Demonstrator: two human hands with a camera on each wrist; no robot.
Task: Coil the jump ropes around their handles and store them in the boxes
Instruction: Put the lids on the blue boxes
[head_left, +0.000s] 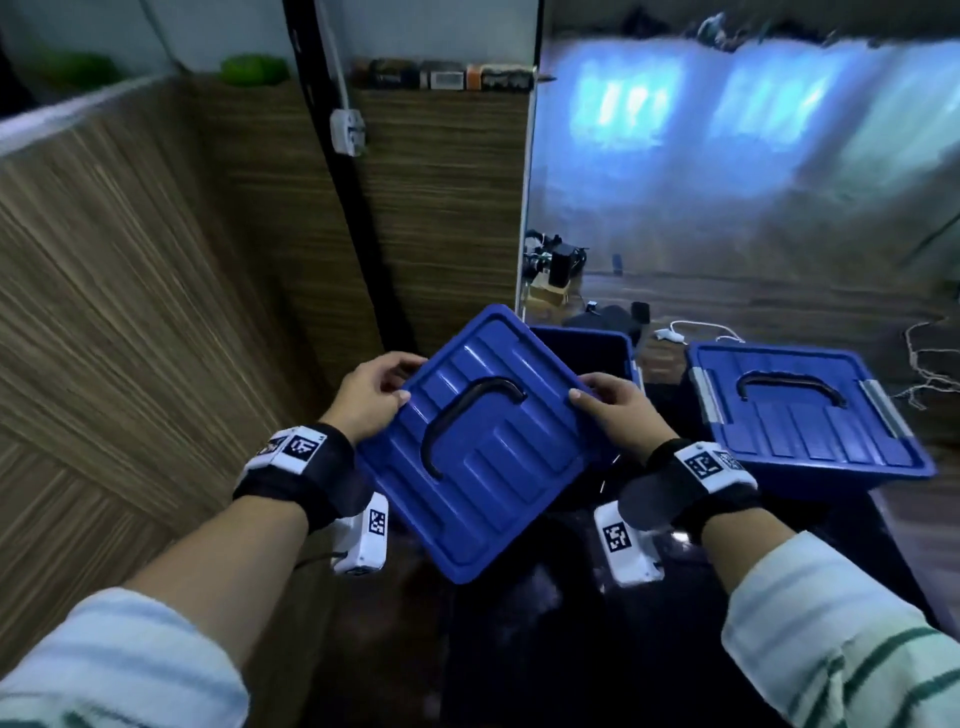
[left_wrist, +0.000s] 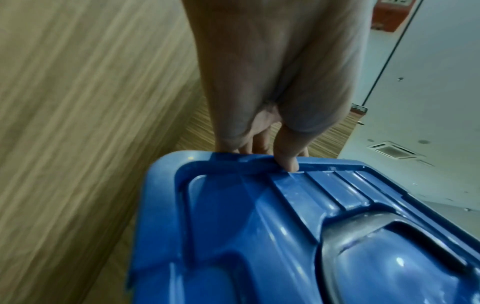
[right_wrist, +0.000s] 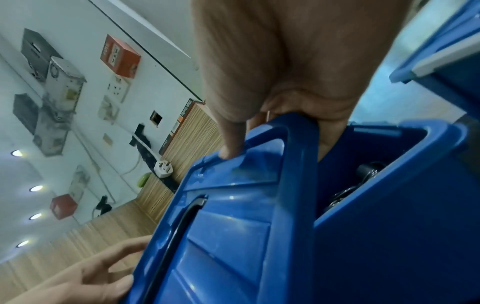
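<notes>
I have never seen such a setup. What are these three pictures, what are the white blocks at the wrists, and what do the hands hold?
There is no machine: a person works with bare hands. The wide picture comes from a camera on the head, looking down. The other two come from the small white cameras strapped at the wrists, looking along the fingers. The left hand and the right hand grip a ribbed blue plastic lid with a black handle, one at each side, held in the air. Behind it stands an open blue plastic box; the right wrist view shows something dark inside, too unclear to name. To the right sits a second blue box, closed, with grey clasps. Both seem to rest on a dark glossy surface.
</notes>
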